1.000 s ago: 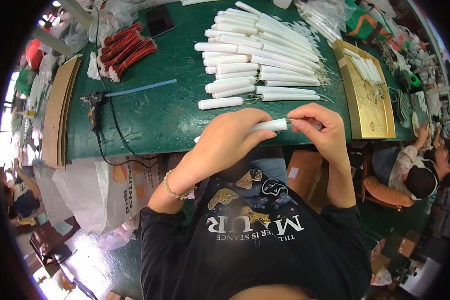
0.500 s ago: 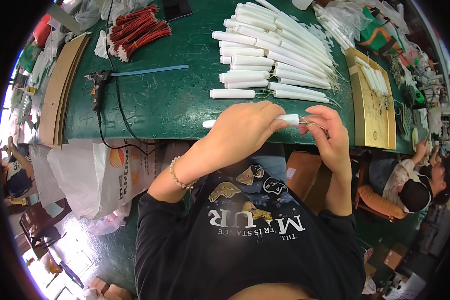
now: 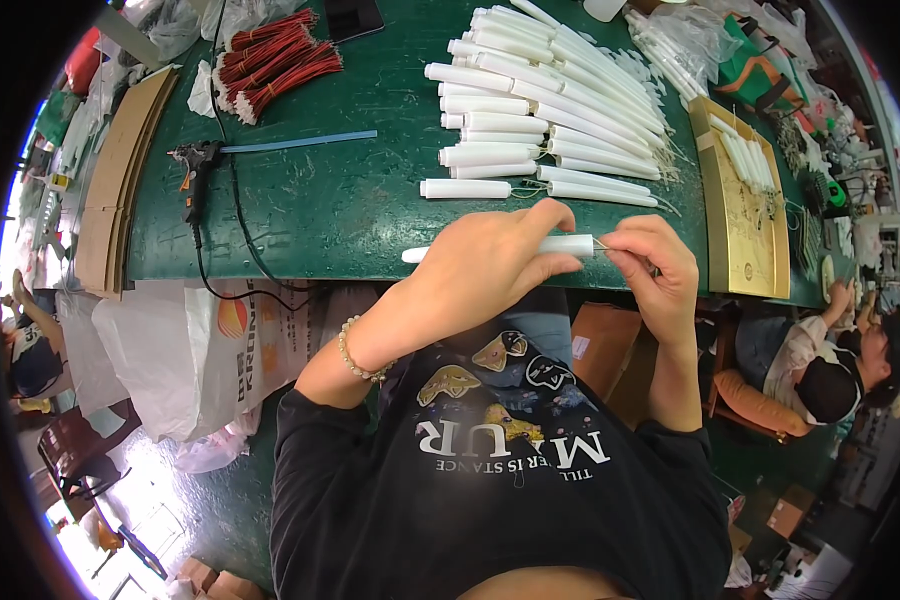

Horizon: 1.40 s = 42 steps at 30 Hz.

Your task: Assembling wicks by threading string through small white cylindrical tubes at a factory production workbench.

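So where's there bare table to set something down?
Bare green table: below the blue stick, between the black cable and the left hand; also between the red wires and the white tubes. Crowded: under those tubes and right of the gold box.

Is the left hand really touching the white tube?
Touching. The head view shows the left hand wrapped around the white tube, which pokes out on both sides.

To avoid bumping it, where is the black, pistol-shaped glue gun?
In the head view, the glue gun lies on the left of the green table, right of brown cardboard sheets and below red wire bundles.
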{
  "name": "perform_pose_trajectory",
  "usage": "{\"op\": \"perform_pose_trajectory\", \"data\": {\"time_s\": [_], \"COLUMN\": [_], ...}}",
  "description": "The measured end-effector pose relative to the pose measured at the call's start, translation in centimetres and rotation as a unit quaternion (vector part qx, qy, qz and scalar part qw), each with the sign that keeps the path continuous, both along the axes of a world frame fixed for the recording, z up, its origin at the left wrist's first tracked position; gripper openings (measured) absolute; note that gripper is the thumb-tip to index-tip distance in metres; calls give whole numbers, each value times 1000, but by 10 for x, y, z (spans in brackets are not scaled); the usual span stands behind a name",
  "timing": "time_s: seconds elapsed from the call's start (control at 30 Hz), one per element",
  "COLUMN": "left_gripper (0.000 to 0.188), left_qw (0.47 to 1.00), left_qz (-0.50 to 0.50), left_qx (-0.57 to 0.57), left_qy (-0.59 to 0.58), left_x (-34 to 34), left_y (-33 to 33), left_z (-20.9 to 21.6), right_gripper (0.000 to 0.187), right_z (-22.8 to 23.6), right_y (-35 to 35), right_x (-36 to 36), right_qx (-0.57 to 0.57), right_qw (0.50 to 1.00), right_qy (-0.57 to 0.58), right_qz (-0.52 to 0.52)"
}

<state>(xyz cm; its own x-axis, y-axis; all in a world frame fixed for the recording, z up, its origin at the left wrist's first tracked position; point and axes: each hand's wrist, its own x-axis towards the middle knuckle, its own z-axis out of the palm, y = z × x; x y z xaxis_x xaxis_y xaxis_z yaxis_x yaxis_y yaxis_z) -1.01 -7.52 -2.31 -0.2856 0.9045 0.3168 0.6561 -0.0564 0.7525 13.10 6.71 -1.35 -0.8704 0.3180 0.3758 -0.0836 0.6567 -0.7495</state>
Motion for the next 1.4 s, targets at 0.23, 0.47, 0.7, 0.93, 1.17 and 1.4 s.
{"op": "perform_pose_trajectory", "data": {"time_s": [0.23, 0.47, 0.7, 0.93, 1.17, 1.4], "left_gripper": [19, 22, 27, 21, 24, 29], "left_qw": [1000, 999, 997, 976, 941, 848], "left_qz": [-20, -25, -32, -10, 110, 34], "left_qx": [19, 28, 60, 175, 116, 299], "left_qy": [6, 24, 40, 126, -298, -436], "left_x": [0, 1, 2, 6, -13, -31], "left_y": [2, 4, 9, 17, -1, 25], "left_z": [-9, -4, -7, 1, -10, 36], "right_gripper": [12, 22, 25, 24, 23, 23], "right_z": [-2, -9, 0, -18, -21, -34], "right_y": [1, -7, -31, -27, -9, -35], "right_x": [-2, 3, 1, 5, 13, -11], "right_qx": [24, -104, -3, 16, -357, -453], "right_qw": [1000, 994, 992, 998, 916, 887], "right_qy": [16, -7, -120, -42, 93, 79], "right_qz": [9, -37, -46, -49, -158, -50]}}
